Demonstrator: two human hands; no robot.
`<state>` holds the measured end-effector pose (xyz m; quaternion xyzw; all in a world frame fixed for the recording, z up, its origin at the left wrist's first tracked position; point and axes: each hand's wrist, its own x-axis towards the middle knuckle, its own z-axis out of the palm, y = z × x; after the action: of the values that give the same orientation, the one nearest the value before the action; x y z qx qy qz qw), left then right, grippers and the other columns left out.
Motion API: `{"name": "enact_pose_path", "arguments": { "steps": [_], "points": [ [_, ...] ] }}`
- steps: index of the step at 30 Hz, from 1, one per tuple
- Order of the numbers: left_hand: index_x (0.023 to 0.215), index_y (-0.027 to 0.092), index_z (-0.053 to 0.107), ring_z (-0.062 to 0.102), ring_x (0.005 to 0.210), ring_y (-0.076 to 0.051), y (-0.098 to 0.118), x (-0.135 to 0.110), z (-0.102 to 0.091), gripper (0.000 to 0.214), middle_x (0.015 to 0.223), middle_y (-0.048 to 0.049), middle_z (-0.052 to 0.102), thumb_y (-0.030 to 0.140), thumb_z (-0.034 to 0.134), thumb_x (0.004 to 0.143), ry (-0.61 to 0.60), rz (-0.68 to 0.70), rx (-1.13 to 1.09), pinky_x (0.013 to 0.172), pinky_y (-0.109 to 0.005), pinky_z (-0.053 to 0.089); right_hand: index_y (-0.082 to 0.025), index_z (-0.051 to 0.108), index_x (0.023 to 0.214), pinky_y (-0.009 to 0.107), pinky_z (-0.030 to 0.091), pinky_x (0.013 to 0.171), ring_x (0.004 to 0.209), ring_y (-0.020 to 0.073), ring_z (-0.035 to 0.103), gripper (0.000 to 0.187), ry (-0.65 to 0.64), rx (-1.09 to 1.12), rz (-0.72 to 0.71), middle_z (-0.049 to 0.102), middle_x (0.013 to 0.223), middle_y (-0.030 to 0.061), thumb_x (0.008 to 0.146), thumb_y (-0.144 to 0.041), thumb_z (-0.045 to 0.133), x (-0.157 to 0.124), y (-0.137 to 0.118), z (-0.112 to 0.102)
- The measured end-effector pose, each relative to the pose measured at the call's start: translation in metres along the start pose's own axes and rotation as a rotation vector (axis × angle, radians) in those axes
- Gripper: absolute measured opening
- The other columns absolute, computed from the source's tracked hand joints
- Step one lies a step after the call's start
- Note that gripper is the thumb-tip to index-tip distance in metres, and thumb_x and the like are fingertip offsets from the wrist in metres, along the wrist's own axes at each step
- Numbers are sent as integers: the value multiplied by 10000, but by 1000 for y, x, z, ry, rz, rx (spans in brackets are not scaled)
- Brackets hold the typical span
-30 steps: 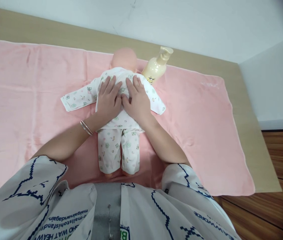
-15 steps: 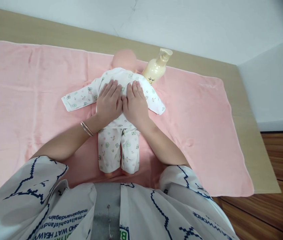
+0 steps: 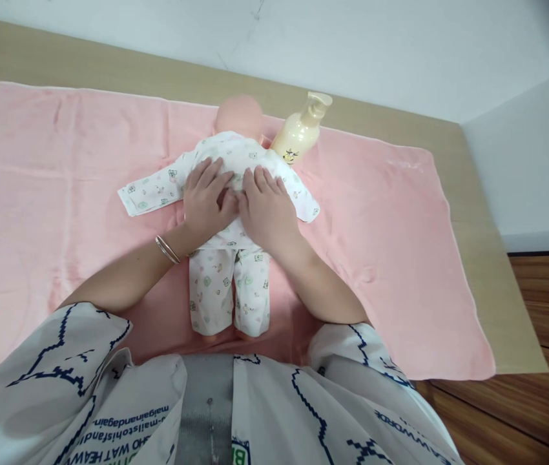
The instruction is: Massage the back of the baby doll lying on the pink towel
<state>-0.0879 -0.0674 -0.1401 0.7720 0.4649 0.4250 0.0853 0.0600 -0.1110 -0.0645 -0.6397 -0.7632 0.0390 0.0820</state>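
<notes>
On the blanket (image 3: 385, 258), the doll (image 3: 228, 240) lies face down, its head (image 3: 239, 116) away from you. Your left hand (image 3: 207, 203) (a bracelet (image 3: 166, 249) circles that wrist) lies unclenched on the doll's back, fingers spread; your right hand (image 3: 269, 210), fingers extended, rests just beside it, both thumbs close together. Near the doll's head, on your right, sits the bottle (image 3: 298, 134).

Suit (image 3: 212, 289): matt cloth, under fingers (image 3: 265, 183)
Doll head (image 3: 239, 116): smooth
Bottle (image 3: 296, 134): glossy plastic, beyond right fingers (image 3: 258, 179)
Bangle (image 3: 166, 249): shiny metal, behind left fingers (image 3: 210, 174)
</notes>
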Motion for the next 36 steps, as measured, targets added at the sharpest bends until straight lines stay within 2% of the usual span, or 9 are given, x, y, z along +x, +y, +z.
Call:
{"name": "enact_pose_path", "arguments": {
  "steps": [5, 8, 12, 17, 20, 23, 27, 33, 36],
  "points": [
    [1370, 254, 567, 369, 1515, -289, -4, 3, 4, 422, 1560, -79, 492, 415, 460, 995, 3, -40, -15, 1250, -562, 323, -150, 285, 1590, 649, 192, 1243, 1587, 321, 174, 595, -14, 106, -54, 218, 1695, 176, 1048, -388, 343, 32, 27, 12],
    [1359, 246, 574, 354, 1526, -291, -5, 4, 5, 430, 1554, -85, 501, 430, 442, 994, -16, -10, -11, 1247, -559, 329, -85, 289, 1583, 630, 191, 1255, 1581, 329, 197, 596, 31, 77, -16, 244, 1677, 220, 1043, -333, 338, 26, 18, 18],
    [1191, 249, 666, 492, 1436, -286, -2, 1, 3, 347, 1433, -78, 623, 407, 486, 941, -15, 64, 12, 1202, -534, 399, -14, 382, 1531, 593, 253, 1255, 1528, 349, 338, 554, 96, 6, 17, 387, 1604, 257, 1028, -237, 315, -4, -8, 14],
    [1069, 249, 693, 556, 1371, -288, -1, -2, 1, 274, 1358, -72, 673, 375, 496, 926, -16, 78, -20, 1192, -543, 394, 41, 413, 1502, 563, 265, 1259, 1505, 378, 369, 541, 9, -64, -45, 416, 1574, 290, 1006, -160, 336, -24, -20, -1],
    [1237, 241, 645, 475, 1445, -284, -2, 0, 1, 355, 1446, -83, 609, 365, 494, 940, -21, 28, -19, 1235, -539, 340, -11, 392, 1530, 589, 234, 1262, 1531, 374, 317, 549, -29, -11, -17, 374, 1609, 263, 1028, -227, 346, -9, -8, -1],
    [1384, 257, 552, 335, 1534, -290, -3, 4, 3, 447, 1584, -75, 464, 382, 477, 962, -53, -15, -29, 1272, -564, 262, -93, 299, 1584, 654, 191, 1246, 1576, 360, 197, 591, -43, 74, -9, 235, 1678, 228, 1029, -286, 363, 16, 10, 8],
    [1383, 267, 553, 306, 1547, -292, -5, 7, 5, 444, 1596, -68, 447, 372, 467, 960, -66, 2, -27, 1279, -572, 237, -159, 200, 1615, 701, 191, 1218, 1597, 348, 91, 636, -24, 143, -13, 114, 1715, 184, 1017, -297, 366, 26, 18, 17],
    [1201, 252, 660, 542, 1377, -275, -9, 1, 5, 347, 1357, -67, 668, 331, 498, 904, -46, 146, -53, 1200, -533, 382, -21, 267, 1585, 601, 292, 1228, 1548, 410, 255, 600, -85, -38, -3, 265, 1654, 271, 1007, -170, 334, -12, -11, -1],
    [1115, 240, 694, 601, 1283, -265, -9, -1, 2, 295, 1278, -72, 708, 320, 494, 914, -14, 155, -82, 1140, -507, 441, -12, 308, 1571, 601, 314, 1212, 1505, 424, 347, 571, -96, -94, -13, 340, 1618, 286, 1028, -189, 303, -16, -13, -8]
  ]
}}
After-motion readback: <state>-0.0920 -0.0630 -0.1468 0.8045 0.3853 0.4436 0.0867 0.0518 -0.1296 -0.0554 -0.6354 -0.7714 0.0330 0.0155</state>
